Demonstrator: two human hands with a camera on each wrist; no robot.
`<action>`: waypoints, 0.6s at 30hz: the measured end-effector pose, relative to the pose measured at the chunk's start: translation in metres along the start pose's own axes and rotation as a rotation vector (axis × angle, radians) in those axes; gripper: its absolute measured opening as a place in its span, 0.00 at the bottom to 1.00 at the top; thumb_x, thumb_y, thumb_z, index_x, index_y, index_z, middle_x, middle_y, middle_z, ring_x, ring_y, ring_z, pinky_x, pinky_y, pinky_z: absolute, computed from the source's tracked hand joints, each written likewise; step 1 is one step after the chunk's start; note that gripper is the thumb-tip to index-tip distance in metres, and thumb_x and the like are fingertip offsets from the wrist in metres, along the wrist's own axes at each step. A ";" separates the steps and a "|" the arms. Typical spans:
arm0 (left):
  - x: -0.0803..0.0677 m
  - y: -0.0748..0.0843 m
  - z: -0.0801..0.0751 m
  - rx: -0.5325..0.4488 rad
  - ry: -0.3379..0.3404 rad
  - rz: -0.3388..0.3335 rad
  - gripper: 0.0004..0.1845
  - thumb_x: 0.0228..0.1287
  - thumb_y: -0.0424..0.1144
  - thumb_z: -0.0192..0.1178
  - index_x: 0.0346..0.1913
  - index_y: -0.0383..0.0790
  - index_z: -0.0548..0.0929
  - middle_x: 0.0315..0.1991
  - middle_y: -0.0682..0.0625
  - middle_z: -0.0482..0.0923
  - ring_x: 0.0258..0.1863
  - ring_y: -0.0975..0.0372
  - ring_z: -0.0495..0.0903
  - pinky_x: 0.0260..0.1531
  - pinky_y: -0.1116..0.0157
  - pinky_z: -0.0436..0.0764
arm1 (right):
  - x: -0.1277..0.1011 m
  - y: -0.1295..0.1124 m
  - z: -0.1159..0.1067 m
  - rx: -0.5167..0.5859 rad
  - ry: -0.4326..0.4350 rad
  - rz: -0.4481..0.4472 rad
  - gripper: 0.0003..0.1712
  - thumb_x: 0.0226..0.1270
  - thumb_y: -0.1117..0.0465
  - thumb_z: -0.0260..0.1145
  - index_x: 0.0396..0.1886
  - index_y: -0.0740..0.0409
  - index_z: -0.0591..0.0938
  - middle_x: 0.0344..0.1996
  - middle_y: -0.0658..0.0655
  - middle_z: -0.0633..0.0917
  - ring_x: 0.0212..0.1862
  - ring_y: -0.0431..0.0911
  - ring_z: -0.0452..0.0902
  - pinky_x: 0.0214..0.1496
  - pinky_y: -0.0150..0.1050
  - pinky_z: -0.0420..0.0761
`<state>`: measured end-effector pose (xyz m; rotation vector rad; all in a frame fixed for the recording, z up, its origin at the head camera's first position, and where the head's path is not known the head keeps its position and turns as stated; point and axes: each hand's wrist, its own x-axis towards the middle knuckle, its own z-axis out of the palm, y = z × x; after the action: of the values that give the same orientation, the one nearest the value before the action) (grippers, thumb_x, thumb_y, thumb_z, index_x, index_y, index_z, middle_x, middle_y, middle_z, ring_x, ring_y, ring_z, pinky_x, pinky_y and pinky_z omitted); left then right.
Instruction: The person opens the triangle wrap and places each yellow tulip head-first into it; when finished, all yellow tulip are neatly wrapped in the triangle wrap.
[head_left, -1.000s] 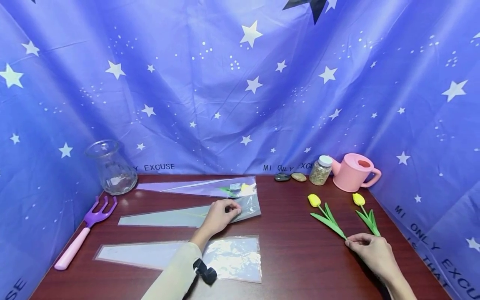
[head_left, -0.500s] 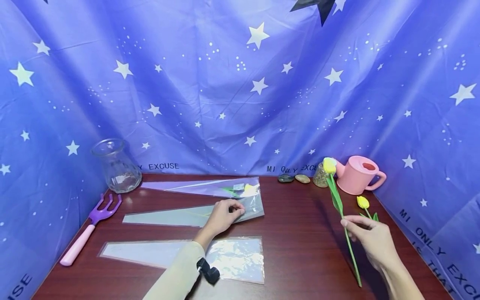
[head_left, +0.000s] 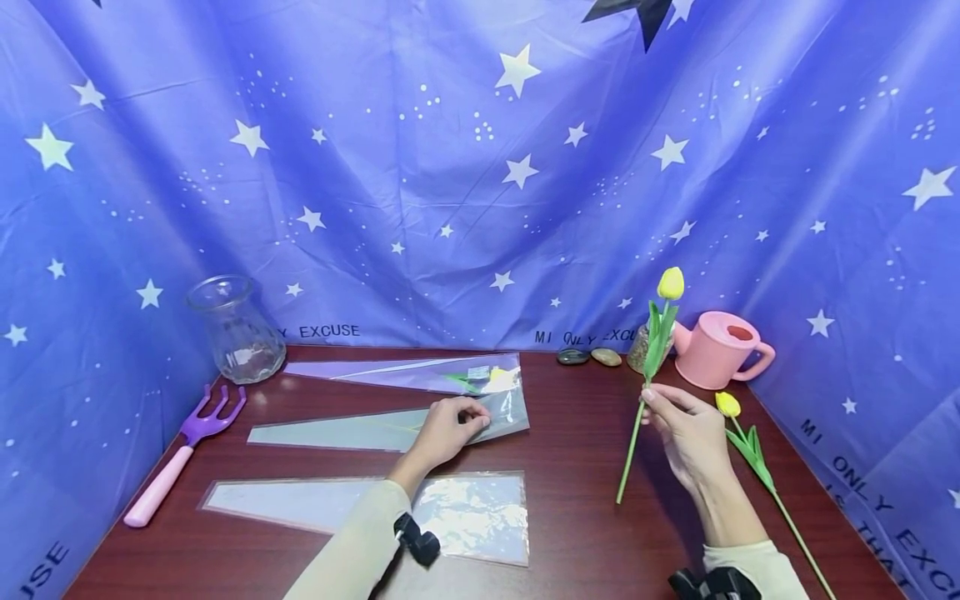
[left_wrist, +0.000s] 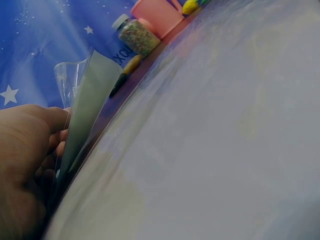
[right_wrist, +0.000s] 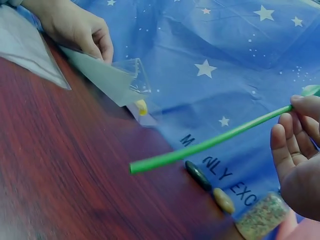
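My right hand (head_left: 690, 433) pinches an artificial yellow tulip (head_left: 656, 342) by its green stem, bloom up and stem slanting down to the left. In the right wrist view the bare stem end (right_wrist: 165, 157) points toward the other hand. At the wide end of a grey-green flower sleeve (head_left: 322, 432), my left hand (head_left: 444, 433) pinches the edge. Its mouth (left_wrist: 92, 90) gapes in the left wrist view, a clear layer apart from the coloured one. Behind lies a purple sleeve (head_left: 375, 372) with a yellow tulip inside; in front, a whitish transparent sleeve (head_left: 480, 508).
Another tulip (head_left: 750, 454) lies at the right. Along the back stand a pink watering can (head_left: 716, 354), a jar of gravel (head_left: 639, 354) and two stones (head_left: 606, 357). A glass vase (head_left: 243, 342) and purple hand fork (head_left: 202, 425) are at the left.
My right hand has lifted the tulip off the table and brought it leftward, turning it so the stem end points left. The left hand keeps its hold on the grey-green sleeve.
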<state>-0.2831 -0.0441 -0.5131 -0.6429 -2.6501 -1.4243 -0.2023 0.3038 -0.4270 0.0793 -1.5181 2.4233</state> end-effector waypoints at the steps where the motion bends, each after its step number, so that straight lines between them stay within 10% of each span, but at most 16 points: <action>1: 0.000 0.000 0.000 0.001 0.000 0.000 0.02 0.69 0.42 0.68 0.40 0.55 0.90 0.36 0.61 0.87 0.33 0.70 0.79 0.36 0.70 0.79 | 0.002 0.002 0.001 0.017 0.000 -0.004 0.15 0.71 0.78 0.61 0.36 0.62 0.91 0.29 0.53 0.92 0.27 0.41 0.86 0.34 0.33 0.87; 10: 0.001 -0.001 0.001 -0.001 0.006 0.007 0.02 0.69 0.43 0.69 0.40 0.53 0.90 0.34 0.62 0.86 0.32 0.70 0.79 0.36 0.70 0.79 | 0.010 0.015 0.011 0.119 0.043 -0.041 0.14 0.70 0.80 0.60 0.37 0.65 0.91 0.29 0.57 0.92 0.29 0.45 0.89 0.35 0.36 0.89; 18: 0.000 0.000 0.002 0.010 0.009 0.003 0.02 0.69 0.42 0.69 0.39 0.53 0.90 0.34 0.62 0.86 0.33 0.70 0.79 0.37 0.71 0.80 | 0.019 0.030 0.020 0.195 0.259 -0.045 0.08 0.67 0.78 0.66 0.33 0.68 0.89 0.25 0.59 0.91 0.27 0.47 0.90 0.33 0.38 0.89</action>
<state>-0.2833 -0.0428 -0.5140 -0.6379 -2.6470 -1.4088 -0.2304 0.2776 -0.4402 -0.1537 -1.1559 2.4284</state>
